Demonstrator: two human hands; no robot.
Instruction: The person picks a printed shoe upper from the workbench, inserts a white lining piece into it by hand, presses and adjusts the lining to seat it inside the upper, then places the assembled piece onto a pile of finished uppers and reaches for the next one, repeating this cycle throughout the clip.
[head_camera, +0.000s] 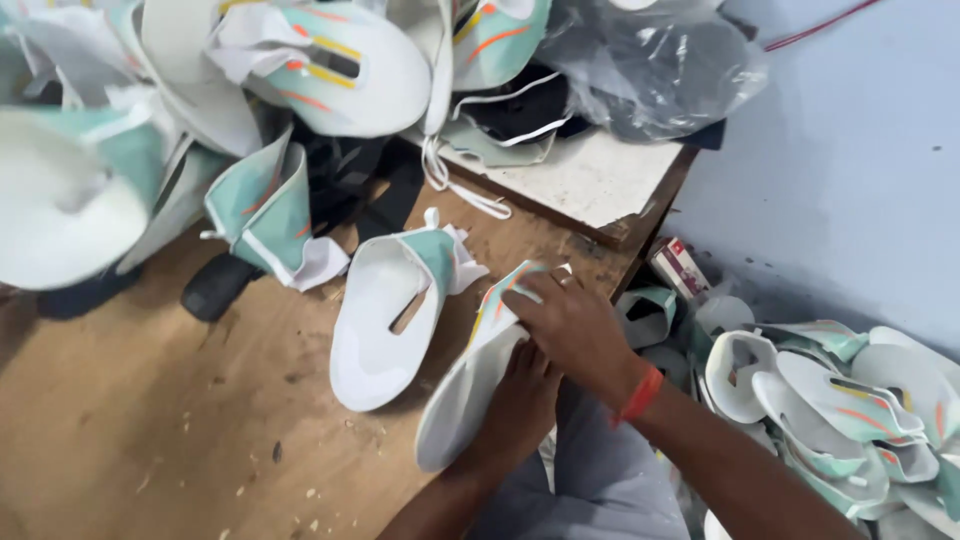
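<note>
Gripping, both hands together, one white and mint-green shoe upper with orange streaks (470, 375), which is lying tilted at the near edge of the brown wooden worktable (150, 420)
- Left hand (520, 405): fingers are curling under the white end of the piece, grasping it from below
- Right hand (570, 325): fingers are pressing down and closing on the mint end of the same piece; an orange wristband (640, 392) is sitting at the wrist
- Just left of the held piece, a second white shoe upper with a slot-shaped opening (385, 315) is lying flat on the table, its mint end pointing away
- To the right, below table level, a heap of matching white and mint uppers (840, 410) is resting against the pale blue wall (850, 170); a small red and white carton (680, 268) is standing near the table corner
- Farther back, a large pile of the same uppers (230, 90) is covering the table, beside a clear plastic bag holding dark material (650, 60)
</note>
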